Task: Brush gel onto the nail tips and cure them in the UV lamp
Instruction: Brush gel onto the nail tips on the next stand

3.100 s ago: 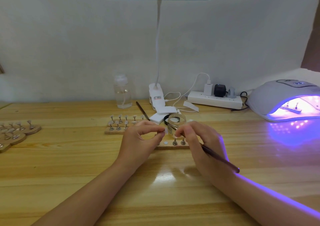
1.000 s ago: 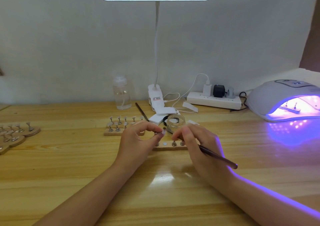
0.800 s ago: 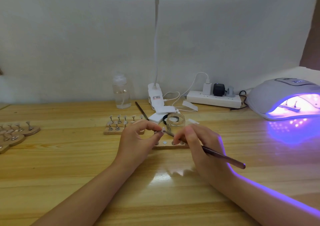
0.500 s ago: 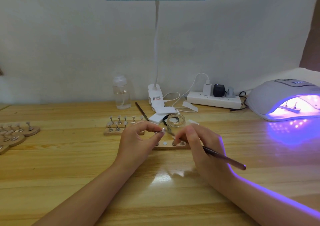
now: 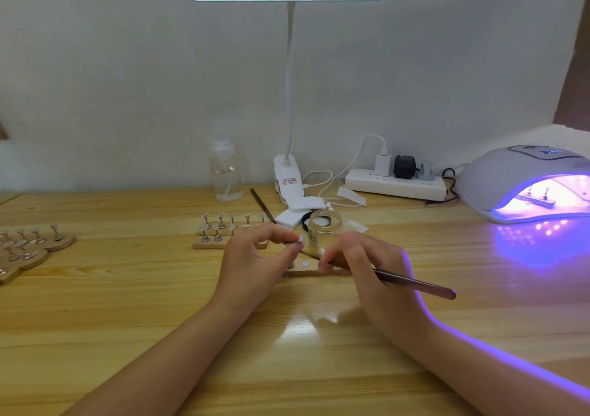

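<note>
nail tip [image 5: 300,241] pinched, brush [image 5: 415,283] touching it

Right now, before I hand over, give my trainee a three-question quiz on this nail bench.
1. True or false: the white dome UV lamp at the table's right is lit purple.
2. What does the right hand hold? A) clear spray bottle B) thin dark-handled brush C) white power strip
3. Fill in: the left hand pinches a small metal-stemmed nail tip stand just in front of the open clear glass ____.

Key: 1 true. 2 B, the thin dark-handled brush. 3 jar; the open clear glass jar stands behind the fingertips.
</note>
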Available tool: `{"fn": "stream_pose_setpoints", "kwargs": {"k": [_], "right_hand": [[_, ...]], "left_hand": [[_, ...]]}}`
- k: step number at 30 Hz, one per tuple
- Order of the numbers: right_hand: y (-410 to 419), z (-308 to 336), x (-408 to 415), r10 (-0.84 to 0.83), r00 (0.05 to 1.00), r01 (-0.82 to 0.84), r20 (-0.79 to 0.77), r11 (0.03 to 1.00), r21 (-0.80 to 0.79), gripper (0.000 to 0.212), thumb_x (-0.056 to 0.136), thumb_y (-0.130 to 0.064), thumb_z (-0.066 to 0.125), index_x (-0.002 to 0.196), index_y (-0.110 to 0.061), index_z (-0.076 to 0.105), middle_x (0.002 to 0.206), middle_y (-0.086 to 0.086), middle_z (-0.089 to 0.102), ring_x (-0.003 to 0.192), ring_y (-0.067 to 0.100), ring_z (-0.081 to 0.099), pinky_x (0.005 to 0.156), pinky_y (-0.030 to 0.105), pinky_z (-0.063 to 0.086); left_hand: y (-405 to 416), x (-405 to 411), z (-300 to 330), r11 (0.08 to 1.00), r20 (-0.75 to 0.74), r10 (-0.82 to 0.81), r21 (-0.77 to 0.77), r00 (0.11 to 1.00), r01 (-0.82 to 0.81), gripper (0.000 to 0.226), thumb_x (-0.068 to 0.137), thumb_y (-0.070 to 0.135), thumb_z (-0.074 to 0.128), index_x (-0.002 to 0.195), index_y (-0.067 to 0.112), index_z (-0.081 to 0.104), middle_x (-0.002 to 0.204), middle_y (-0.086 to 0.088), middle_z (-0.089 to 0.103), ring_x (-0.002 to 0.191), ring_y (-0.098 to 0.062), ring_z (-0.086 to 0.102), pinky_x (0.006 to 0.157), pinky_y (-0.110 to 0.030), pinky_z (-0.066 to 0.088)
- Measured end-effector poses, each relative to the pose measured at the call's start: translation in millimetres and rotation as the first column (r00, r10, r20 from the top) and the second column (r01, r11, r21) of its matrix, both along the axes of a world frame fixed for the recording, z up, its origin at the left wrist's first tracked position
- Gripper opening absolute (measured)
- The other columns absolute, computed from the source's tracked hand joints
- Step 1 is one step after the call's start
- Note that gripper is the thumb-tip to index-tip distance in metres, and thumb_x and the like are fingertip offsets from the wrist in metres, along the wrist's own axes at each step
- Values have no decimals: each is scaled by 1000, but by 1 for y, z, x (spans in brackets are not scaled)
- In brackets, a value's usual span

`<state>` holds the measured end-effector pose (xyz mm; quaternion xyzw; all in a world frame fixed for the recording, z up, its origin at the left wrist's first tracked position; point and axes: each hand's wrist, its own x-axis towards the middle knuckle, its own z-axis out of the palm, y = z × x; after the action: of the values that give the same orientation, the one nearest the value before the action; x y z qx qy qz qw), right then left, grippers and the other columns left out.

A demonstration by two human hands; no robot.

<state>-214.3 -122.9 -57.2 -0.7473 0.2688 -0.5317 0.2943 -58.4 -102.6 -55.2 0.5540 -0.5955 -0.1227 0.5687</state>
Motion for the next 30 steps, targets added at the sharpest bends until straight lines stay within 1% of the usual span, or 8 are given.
{"fn": "stream_pose_setpoints", "kwargs": {"k": [2, 6, 10, 15, 17, 21, 25, 30], "right_hand": [[0, 0, 0, -12, 1000, 13, 21, 1000, -17, 40, 86, -43, 34, 68, -23, 63, 70, -4, 67, 68, 6, 63, 66, 22, 49], [-2, 1, 0, -73, 996, 73, -48, 997, 1, 39, 83, -47, 33, 74, -25, 63, 76, -13, 65, 74, 4, 60, 67, 15, 44], [0, -1, 0, 9, 1000, -9, -26, 1000, -25, 42, 86, -42, 35, 69, -20, 65, 72, -7, 67, 72, 6, 63, 72, 26, 50], [-2, 0, 1, -127, 990, 123, -63, 990, -63, 34, 85, -46, 35, 74, -30, 63, 72, -10, 64, 74, 7, 59, 68, 18, 44], [-2, 0, 0, -117, 990, 112, -74, 991, -68, 34, 85, -46, 34, 71, -32, 61, 68, -11, 63, 72, 6, 59, 69, 24, 47], [-1, -1, -1, -78, 997, 79, 6, 995, -56, 42, 87, -43, 35, 66, -24, 65, 64, -6, 66, 67, 10, 64, 70, 43, 51], [-3, 0, 1, -148, 987, 142, -67, 985, -94, 36, 86, -45, 34, 73, -30, 64, 70, -8, 65, 72, 9, 61, 70, 38, 49], [-2, 0, 1, -88, 996, 89, 9, 993, -80, 39, 87, -42, 34, 65, -28, 63, 64, -4, 66, 65, 11, 64, 67, 44, 51]], "left_hand": [[0, 0, 0, 1000, -1, 5, 2, 1000, -5, 26, 69, 13, 76, 63, 35, 64, 73, 23, 67, 73, 8, 58, 79, -21, 40], [0, 0, 0, 1000, -9, 2, 11, 1000, -2, 24, 69, 14, 76, 63, 35, 65, 74, 23, 67, 72, 8, 59, 80, -20, 40], [-1, 1, -1, 1000, -21, -7, 4, 1000, 7, 23, 69, 15, 77, 64, 35, 66, 74, 21, 68, 73, 6, 60, 80, -19, 43], [-2, 0, -1, 997, -35, -58, -59, 998, 56, 22, 68, 4, 75, 70, 25, 71, 76, 4, 70, 77, -5, 63, 63, -5, 44], [-2, -1, -1, 995, -48, -67, -71, 997, 63, 24, 68, 0, 74, 74, 22, 72, 80, -1, 68, 79, -4, 62, 60, -4, 44], [-4, 1, -2, 997, -40, -57, -59, 998, 55, 21, 68, 3, 74, 75, 23, 72, 80, 3, 68, 80, -5, 63, 66, -6, 44], [-5, 2, -3, 997, 1, -60, -51, 998, 60, 18, 69, 6, 74, 81, 19, 73, 80, 4, 70, 82, -9, 64, 74, -12, 46], [-5, 1, -2, 996, 7, -65, -65, 998, 66, 21, 69, 4, 74, 83, 20, 72, 79, 7, 70, 79, -3, 64, 76, -11, 46]]}}
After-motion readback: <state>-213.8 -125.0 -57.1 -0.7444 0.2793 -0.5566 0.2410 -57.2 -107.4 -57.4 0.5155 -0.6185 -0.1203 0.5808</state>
